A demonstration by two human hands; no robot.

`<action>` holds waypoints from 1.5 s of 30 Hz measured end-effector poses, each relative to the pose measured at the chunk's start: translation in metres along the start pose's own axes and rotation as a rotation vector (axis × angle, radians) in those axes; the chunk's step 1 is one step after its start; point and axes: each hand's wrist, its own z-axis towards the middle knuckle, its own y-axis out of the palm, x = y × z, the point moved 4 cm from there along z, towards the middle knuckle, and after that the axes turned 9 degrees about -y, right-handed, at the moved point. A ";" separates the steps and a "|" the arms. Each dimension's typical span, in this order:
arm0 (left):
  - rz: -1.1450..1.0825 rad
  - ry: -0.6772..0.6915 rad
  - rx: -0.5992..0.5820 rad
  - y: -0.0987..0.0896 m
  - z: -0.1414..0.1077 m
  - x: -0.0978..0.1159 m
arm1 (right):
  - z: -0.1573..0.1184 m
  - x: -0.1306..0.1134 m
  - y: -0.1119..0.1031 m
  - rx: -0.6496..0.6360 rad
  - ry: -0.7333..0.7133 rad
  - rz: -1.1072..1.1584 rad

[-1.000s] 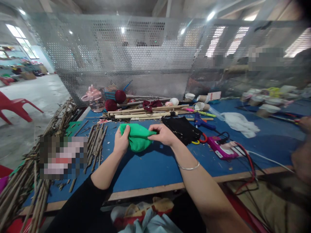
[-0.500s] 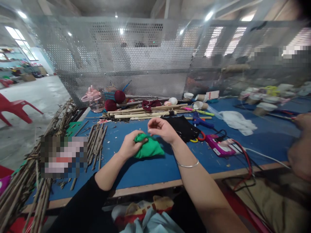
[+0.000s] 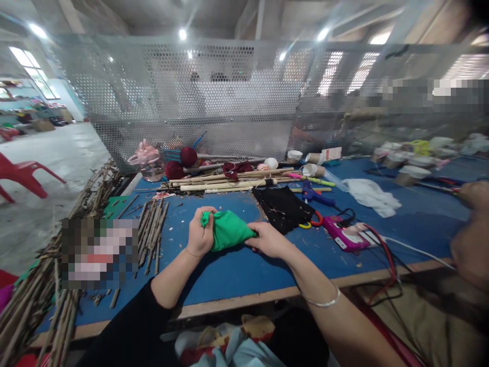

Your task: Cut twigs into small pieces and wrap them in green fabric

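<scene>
A green piece of cloth (image 3: 230,230), bunched into a pouch-like shape, is held between my hands above the blue table (image 3: 229,278). My left hand (image 3: 201,233) is closed around its gathered left end, with a tuft poking out by the thumb. On the other side, my right hand (image 3: 269,239) pinches the pointed right corner between thumb and fingers. A bracelet (image 3: 323,302) circles my right forearm. Whether anything is inside the cloth is hidden. Beyond my right hand lies a black cloth (image 3: 283,208).
Cut twigs (image 3: 152,229) lie on the left, beside a large pile of branches (image 3: 34,285). A blue glue gun (image 3: 318,193), scissors handles (image 3: 316,219) and a purple power strip (image 3: 346,235) with cables are on the right. Another person's hand (image 3: 473,229) shows at the right edge.
My right hand has come down and taken hold of the cloth's right corner. The cloth is now stretched wider between both hands, and my left hand has shifted slightly left.
</scene>
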 end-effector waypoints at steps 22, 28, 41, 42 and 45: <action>-0.057 -0.124 -0.056 -0.011 0.010 -0.010 | 0.018 -0.040 0.009 0.023 -0.265 0.127; 0.132 0.083 -0.301 -0.002 0.000 0.000 | 0.029 -0.038 0.013 0.189 -0.226 0.160; 0.365 0.071 -0.516 0.017 -0.002 0.006 | 0.021 -0.049 0.008 0.223 -0.321 0.246; 0.338 0.071 -0.485 0.015 -0.001 0.006 | 0.022 -0.046 0.005 0.262 -0.317 0.260; 0.255 0.067 -0.413 0.014 -0.001 0.005 | 0.032 -0.040 0.009 0.194 -0.302 0.196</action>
